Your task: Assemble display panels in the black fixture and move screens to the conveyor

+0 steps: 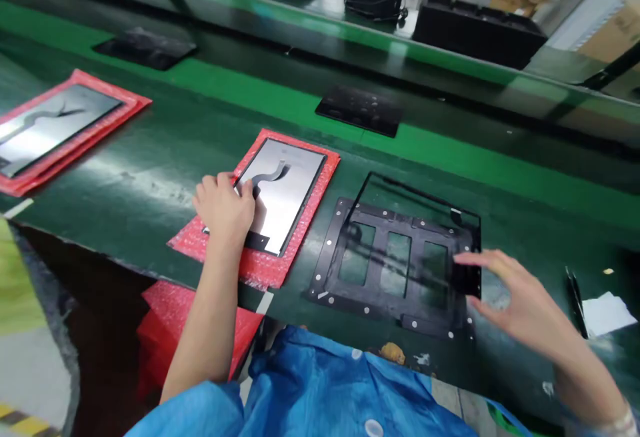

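My left hand (pixel 226 207) rests on the left edge of a silvery display panel (pixel 293 187) with a grey ribbon cable, its fingers curled at that edge. Red bubble wrap (pixel 260 270) lies under the panel. My right hand (pixel 505 287) grips the right end of a thin, clear panel with a black border (pixel 425 194), thumb below and fingers above. This bordered panel is tilted over a black frame (pixel 367 309) with three rectangular openings, which lies on the green table.
Another silvery panel (pixel 65 124) on red wrap lies at the left. Dark flat panels (pixel 360 110) (pixel 145 47) rest on the green strip behind. Tweezers (pixel 576 300) and white paper (pixel 607 314) lie at the right. Black trays (pixel 477 30) stand beyond.
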Action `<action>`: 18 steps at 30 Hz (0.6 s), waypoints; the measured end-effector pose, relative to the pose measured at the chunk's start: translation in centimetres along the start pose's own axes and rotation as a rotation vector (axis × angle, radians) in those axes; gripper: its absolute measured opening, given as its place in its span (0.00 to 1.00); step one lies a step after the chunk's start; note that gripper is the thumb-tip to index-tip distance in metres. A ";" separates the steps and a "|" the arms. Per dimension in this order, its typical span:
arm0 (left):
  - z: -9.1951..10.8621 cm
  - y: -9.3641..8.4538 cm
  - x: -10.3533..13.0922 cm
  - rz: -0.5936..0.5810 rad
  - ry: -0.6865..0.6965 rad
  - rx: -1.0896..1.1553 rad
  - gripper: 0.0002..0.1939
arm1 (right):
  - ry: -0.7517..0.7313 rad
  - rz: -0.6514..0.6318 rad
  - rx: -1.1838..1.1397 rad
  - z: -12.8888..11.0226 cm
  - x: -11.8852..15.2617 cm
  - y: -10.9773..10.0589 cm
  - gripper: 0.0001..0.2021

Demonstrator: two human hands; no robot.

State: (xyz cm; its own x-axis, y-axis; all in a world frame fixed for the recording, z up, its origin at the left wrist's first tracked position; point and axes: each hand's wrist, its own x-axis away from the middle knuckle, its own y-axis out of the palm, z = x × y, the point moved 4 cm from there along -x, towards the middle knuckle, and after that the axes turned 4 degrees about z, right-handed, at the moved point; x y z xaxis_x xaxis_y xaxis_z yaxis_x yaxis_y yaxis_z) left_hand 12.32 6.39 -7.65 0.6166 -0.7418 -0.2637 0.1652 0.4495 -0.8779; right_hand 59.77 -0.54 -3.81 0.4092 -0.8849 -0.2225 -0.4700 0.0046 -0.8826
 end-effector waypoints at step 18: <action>-0.3 -1.9 -2.1 -0.096 -0.046 0.129 0.14 | -0.131 -0.104 0.144 -3.4 4.3 3.0 0.20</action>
State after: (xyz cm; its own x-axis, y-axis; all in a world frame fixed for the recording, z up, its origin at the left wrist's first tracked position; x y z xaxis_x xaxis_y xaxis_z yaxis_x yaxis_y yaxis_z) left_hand 10.51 6.96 -5.57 0.6276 -0.7619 -0.1601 0.3209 0.4404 -0.8385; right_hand 57.45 -5.91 -6.02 0.5521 -0.8161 -0.1709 -0.3074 -0.0088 -0.9515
